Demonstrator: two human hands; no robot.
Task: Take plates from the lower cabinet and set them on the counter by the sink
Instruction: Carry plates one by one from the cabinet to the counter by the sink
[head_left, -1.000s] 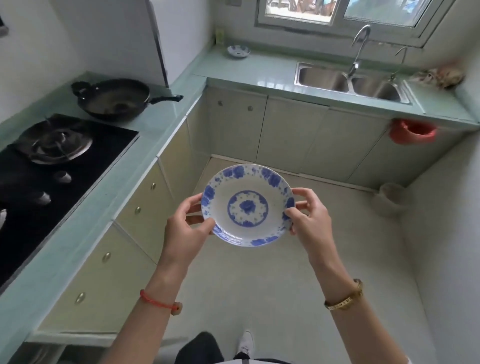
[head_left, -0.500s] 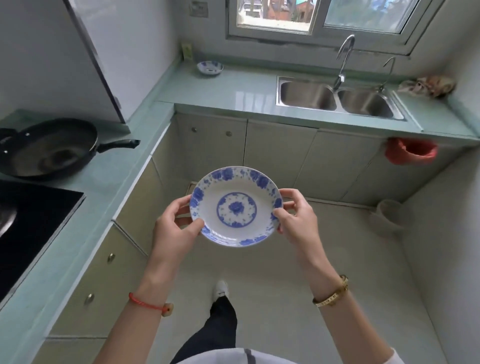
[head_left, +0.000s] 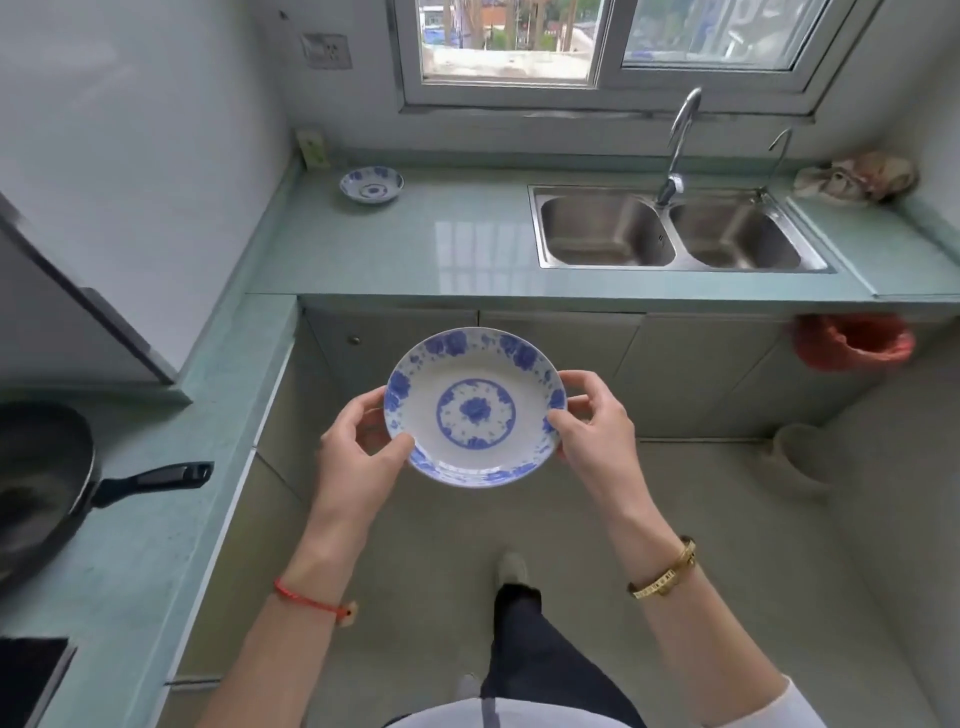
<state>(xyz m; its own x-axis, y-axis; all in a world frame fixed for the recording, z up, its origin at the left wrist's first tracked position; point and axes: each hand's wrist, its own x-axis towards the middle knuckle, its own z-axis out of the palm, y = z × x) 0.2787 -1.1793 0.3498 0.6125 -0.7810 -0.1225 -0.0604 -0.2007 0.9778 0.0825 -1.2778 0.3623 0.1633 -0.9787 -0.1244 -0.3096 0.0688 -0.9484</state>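
Walked closer to the sink (head_left: 675, 231); both hands' fingers (head_left: 387, 449) clamped on plate (head_left: 474, 407). One plate (head_left: 371, 184) already on surface (head_left: 467, 244), this one's next.

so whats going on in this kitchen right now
A person is holding a blue-and-white plate by its rim, left hand on one side and right hand on the other, above the floor in front of the lower cabinets. It is not yet set down. A matching plate already sits on the green counter left of the sink. A black pan rests on the side counter.
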